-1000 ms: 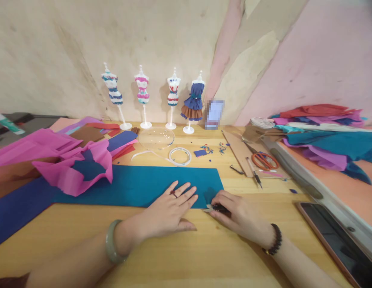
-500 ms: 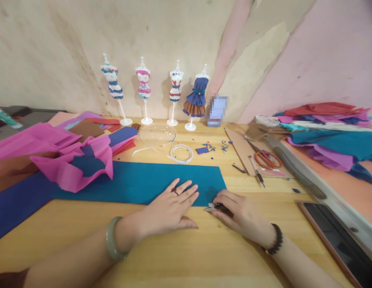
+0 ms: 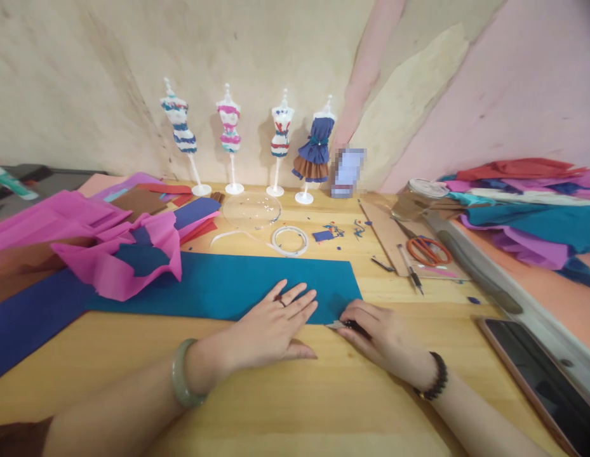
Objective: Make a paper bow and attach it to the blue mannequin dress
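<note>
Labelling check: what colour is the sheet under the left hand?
Teal sheet, clearest in the head view.

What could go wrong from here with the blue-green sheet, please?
The small cutter in the right hand might cut crookedly if the blue-green sheet slips.
Its tip points towards the left hand, so a slip could nick the thumb.
The pink piece overlaps the sheet and may drag along.

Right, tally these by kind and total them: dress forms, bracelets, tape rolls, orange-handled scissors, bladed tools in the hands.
Dress forms: 4
Bracelets: 2
Tape roll: 1
Orange-handled scissors: 1 pair
Bladed tool, in the right hand: 1
Total: 9
</note>
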A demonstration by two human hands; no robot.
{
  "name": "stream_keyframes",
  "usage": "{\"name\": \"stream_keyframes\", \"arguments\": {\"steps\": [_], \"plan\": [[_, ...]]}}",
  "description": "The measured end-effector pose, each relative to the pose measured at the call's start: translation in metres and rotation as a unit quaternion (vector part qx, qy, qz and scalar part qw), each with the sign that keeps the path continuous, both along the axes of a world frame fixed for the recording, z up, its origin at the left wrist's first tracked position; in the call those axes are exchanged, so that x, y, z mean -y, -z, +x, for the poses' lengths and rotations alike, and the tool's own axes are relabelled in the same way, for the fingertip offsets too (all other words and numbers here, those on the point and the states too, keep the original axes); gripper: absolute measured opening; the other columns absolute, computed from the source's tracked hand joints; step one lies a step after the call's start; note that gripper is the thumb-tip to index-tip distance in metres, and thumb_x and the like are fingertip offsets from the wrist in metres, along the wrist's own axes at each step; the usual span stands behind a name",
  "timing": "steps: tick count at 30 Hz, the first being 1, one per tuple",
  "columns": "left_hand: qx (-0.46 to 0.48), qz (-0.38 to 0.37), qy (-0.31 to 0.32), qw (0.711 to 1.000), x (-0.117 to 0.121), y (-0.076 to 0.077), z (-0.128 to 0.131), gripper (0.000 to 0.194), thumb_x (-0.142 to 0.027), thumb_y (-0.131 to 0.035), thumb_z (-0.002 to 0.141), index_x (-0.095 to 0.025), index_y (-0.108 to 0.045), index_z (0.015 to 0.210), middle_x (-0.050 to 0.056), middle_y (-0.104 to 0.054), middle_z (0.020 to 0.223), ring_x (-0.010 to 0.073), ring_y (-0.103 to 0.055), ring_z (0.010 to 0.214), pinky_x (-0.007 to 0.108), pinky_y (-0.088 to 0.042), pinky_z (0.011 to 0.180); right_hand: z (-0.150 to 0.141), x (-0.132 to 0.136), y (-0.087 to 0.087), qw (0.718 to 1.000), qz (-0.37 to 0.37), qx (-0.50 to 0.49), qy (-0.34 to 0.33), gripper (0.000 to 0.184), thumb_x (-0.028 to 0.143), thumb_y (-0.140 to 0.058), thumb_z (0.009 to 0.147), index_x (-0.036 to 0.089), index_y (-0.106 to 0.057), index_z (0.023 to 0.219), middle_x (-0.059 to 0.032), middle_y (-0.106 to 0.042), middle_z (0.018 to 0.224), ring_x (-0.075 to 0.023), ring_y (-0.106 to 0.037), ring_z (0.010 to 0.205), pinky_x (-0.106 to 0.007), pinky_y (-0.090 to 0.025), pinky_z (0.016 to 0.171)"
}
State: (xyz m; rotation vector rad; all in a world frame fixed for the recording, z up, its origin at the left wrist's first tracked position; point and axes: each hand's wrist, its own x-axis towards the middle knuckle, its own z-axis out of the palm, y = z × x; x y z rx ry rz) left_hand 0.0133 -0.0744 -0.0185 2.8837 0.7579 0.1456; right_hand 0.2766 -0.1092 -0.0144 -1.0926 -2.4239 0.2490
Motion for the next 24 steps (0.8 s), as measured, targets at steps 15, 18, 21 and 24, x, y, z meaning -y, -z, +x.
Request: {"name": "stream_keyframes", "arguments": {"steps": [15, 18, 21, 24], "plan": [[0.007, 0.018, 0.001, 1.0, 0.0, 0.003, 0.001, 0.081, -0.069, -0.019, 0.092, -0.013, -0.029, 0.149, 0.012, -0.026, 0.157, 0.0255, -0.012, 0.149, 0.047, -0.004, 0.119, -0.008, 0.0, -0.001, 1.0, 0.01, 0.018, -0.005, 0.017, 0.031, -0.047, 0.098, 0.018, -0.057, 0.095, -0.008, -0.065, 0.087, -0.0165, -0.063, 0.073, -0.027, -0.052, 0.063], [0.008, 0.019, 0.0, 1.0, 0.001, 0.003, 0.001, 0.08, -0.069, -0.019, 0.092, -0.014, -0.03, 0.149, 0.011, -0.026, 0.157, 0.0251, -0.012, 0.149, 0.046, -0.003, 0.119, -0.009, 0.0, -0.001, 1.0, 0.018, 0.013, -0.007, 0.015, 0.029, -0.047, 0.098, 0.018, -0.057, 0.094, -0.0076, -0.065, 0.086, -0.0161, -0.063, 0.072, -0.026, -0.051, 0.063], [0.009, 0.02, -0.002, 1.0, 0.001, 0.003, 0.001, 0.08, -0.07, -0.019, 0.092, -0.014, -0.031, 0.149, 0.011, -0.027, 0.157, 0.0251, -0.013, 0.148, 0.045, -0.003, 0.119, -0.009, 0.0, -0.001, 1.0, 0.026, 0.008, -0.007, 0.015, 0.029, -0.048, 0.098, 0.018, -0.057, 0.092, -0.0072, -0.065, 0.084, -0.0158, -0.063, 0.071, -0.025, -0.051, 0.063], [0.009, 0.022, -0.001, 1.0, 0.001, 0.001, 0.001, 0.081, -0.069, -0.019, 0.092, -0.013, -0.031, 0.148, 0.012, -0.028, 0.157, 0.0254, -0.014, 0.148, 0.046, -0.006, 0.119, -0.01, 0.0, -0.001, 1.0, 0.026, 0.004, -0.007, 0.015, 0.028, -0.048, 0.097, 0.018, -0.058, 0.091, -0.0071, -0.064, 0.083, -0.0154, -0.063, 0.07, -0.025, -0.051, 0.062]]}}
